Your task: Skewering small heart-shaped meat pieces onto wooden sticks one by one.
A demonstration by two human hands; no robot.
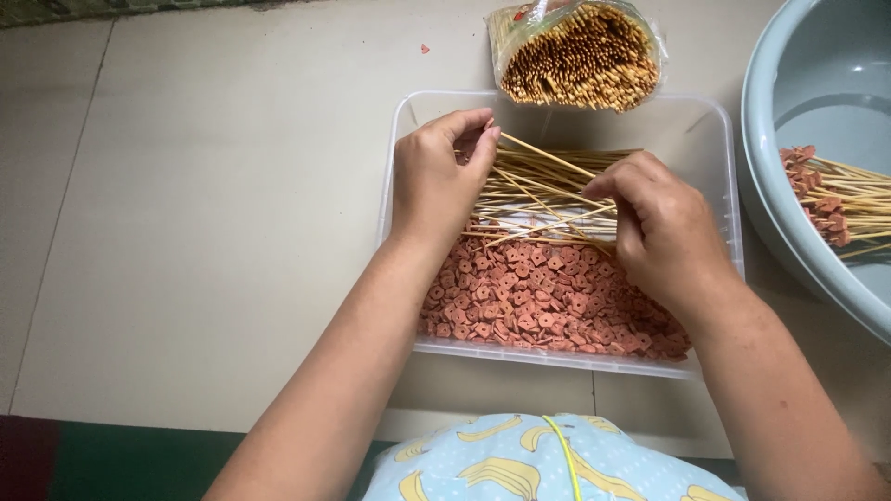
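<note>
Near the middle of the frame, a clear plastic tub (719, 186) sits on a pale tiled floor, and both hands work over it. Its upper half holds a loose heap of bamboo skewers (538, 199), most lying with their long axis left to right across the frame, a few crossing at a slant. Its lower half is filled with small reddish-brown meat pieces (543, 301), directly below the hands in the picture.

The left hand (436, 181) is at the left end of the heap, fingertips pressed together as a pinching grip on the end of a skewer that slants down to the right. The right hand (664, 227) is at the right of the heap, fingers curled in and closed over several sticks; what exactly it pinches is hidden under the knuckles. Both hands are about equally near the sticks; the meat pieces lie just below either wrist.

At upper centre, a plastic bag of spare skewers (580, 56) rests against the tub's far rim, ends toward the camera. At the right edge, a grey-blue basin (789, 232), cut off by the frame, holds finished skewers (840, 199) threaded with meat, tips pointing left. A banana-print garment shows at the bottom edge.
</note>
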